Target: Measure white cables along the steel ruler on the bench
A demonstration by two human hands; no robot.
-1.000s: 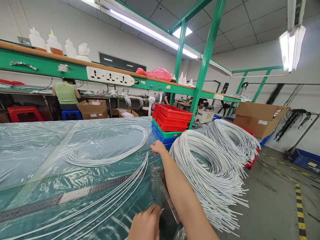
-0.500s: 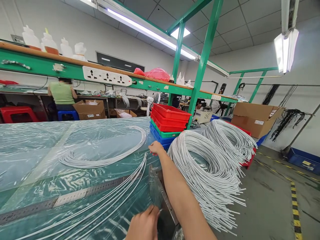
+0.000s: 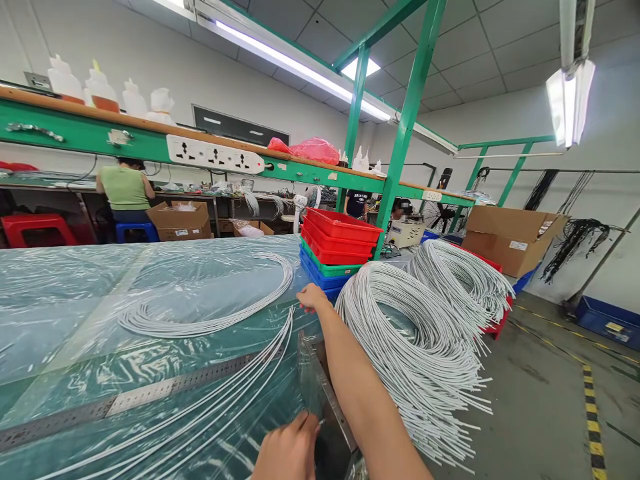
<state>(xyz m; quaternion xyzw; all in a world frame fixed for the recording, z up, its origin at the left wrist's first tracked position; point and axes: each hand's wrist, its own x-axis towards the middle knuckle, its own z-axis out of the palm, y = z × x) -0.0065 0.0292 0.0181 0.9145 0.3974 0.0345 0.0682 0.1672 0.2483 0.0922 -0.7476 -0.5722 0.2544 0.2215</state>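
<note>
Steel ruler (image 3: 143,397): markings unreadable from here. White wires (image 3: 275,343) cross it. Left hand (image 3: 290,448), right hand (image 3: 311,297): fingers curled; grip cannot be determined.

The right hand (image 3: 311,297) is bare, and so is the right forearm (image 3: 363,380), long and smooth, tapering to a slim wrist (image 3: 326,309). The left hand (image 3: 287,448) is bare too (the lower edge of the view cuts it off), with a broad, rounded back and softly ridged knuckles.
</note>
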